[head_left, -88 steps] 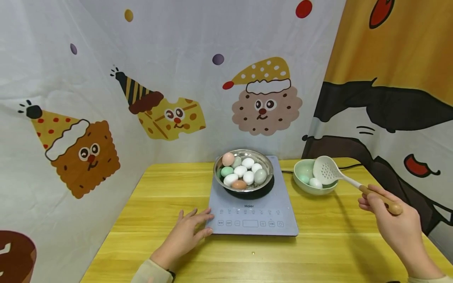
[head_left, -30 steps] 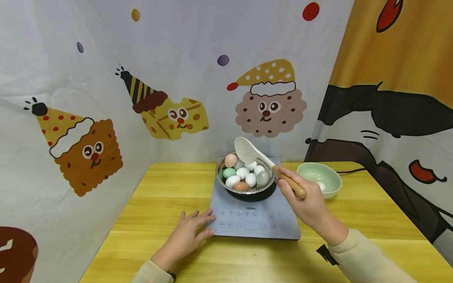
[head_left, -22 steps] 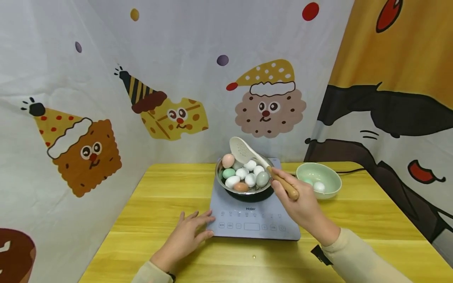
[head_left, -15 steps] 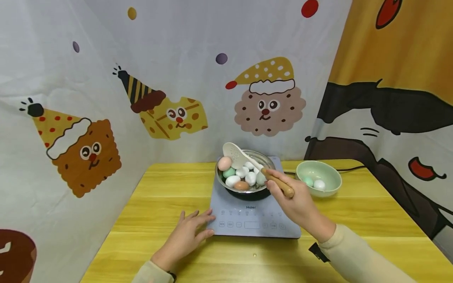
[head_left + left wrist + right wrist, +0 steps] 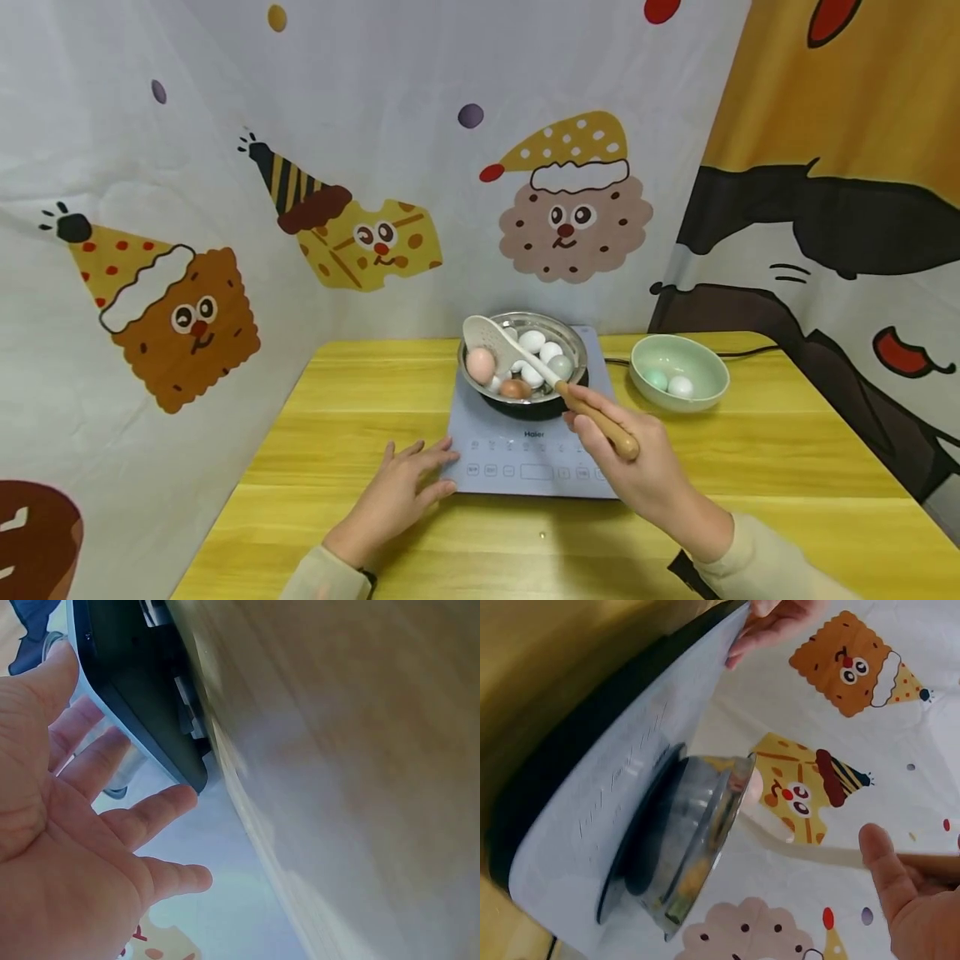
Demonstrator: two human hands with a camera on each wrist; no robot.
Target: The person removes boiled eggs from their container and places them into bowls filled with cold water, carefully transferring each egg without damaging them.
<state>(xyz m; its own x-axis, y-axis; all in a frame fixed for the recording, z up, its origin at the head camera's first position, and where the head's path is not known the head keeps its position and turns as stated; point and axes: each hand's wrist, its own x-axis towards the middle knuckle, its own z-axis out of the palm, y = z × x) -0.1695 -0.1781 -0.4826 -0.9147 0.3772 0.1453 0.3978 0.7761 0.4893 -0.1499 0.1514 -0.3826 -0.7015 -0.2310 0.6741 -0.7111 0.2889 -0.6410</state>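
Observation:
My right hand [image 5: 637, 462] grips the wooden handle [image 5: 600, 419] of a skimmer with a pale perforated head [image 5: 486, 335]. The head lies low over the left side of a steel basin [image 5: 568, 337] of eggs, right against a pink egg [image 5: 481, 365]. White eggs [image 5: 532, 341], a brown egg [image 5: 514, 389] and a grey-green egg [image 5: 560, 366] lie in the basin too. My left hand [image 5: 393, 500] has its fingers spread, fingertips at the left front edge of the induction cooker [image 5: 491, 454] under the basin. The left wrist view shows the cooker's dark underside [image 5: 142, 690] beside these fingers.
Right of the cooker stands a light green bowl [image 5: 701, 367] holding a green egg [image 5: 656, 380] and a white egg [image 5: 680, 386]. A black cord [image 5: 750, 352] runs behind it. The wooden table [image 5: 360, 383] meets a cartoon-printed cloth [image 5: 420, 317] at the back.
From the green bowl, the right hand has carried the skimmer left to the basin. Its head has dropped lower, and the pink egg has shifted toward the basin's front. The left hand stays put.

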